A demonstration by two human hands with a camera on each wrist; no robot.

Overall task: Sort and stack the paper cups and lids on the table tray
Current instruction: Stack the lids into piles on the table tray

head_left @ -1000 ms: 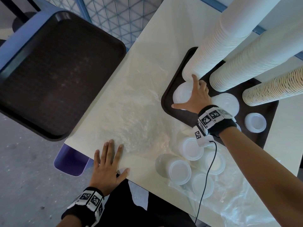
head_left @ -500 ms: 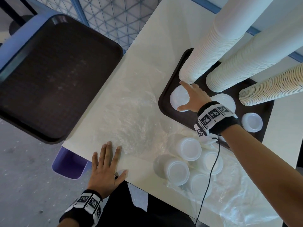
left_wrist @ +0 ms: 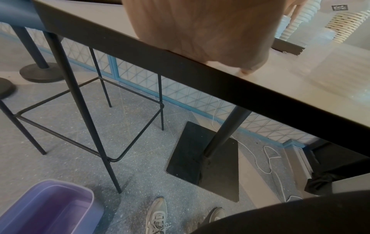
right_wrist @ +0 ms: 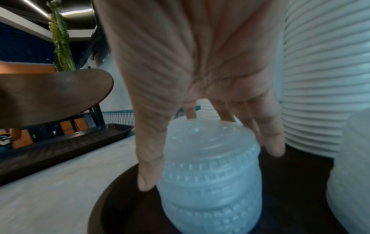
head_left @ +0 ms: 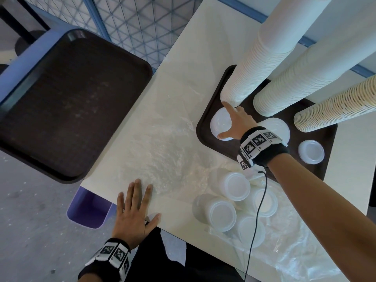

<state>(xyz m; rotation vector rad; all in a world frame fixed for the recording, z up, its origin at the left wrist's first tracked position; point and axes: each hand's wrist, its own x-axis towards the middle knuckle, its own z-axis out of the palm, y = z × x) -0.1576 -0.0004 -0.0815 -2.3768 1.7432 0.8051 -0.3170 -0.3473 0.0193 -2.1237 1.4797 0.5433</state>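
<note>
The left hand [head_left: 134,212] lies flat on the near edge of the worktop [head_left: 162,102], palm down, its grip spread and holding nothing; the left wrist view shows the palm [left_wrist: 202,31] pressed to the surface at the worktop's dark edge. Below that edge a purple bin [head_left: 89,210] stands on the floor.

To the right, near the front edge, loose stacks of translucent lids [head_left: 234,202] lie on their sides on a sheet of clear plastic wrap [head_left: 295,257], touching one another. A thin black cable [head_left: 257,212] runs from the right wrist across them.

Further back, a dark brown tray [head_left: 205,137] sits on the worktop. The right hand [head_left: 236,123] reaches over its left end. Its grip is curled over a short upright stack of translucent lids [right_wrist: 210,171]: the thumb [right_wrist: 148,177] lies against the stack's left side and the fingers [right_wrist: 270,142] come down over its top and right side. A wider lid stack [head_left: 278,127] stands just to the right, partly hidden by the wrist, and a smaller lid stack [head_left: 311,151] stands at the tray's right end, apart from the others.

At the tray's far side three tall stacks of paper cups [head_left: 270,51] rise close together; the rightmost [head_left: 335,110] shows dark printing between its rims. The index fingertip lies near the base of the leftmost.

Well to the left, a second dark tray [head_left: 67,102] rests on a blue surface.
</note>
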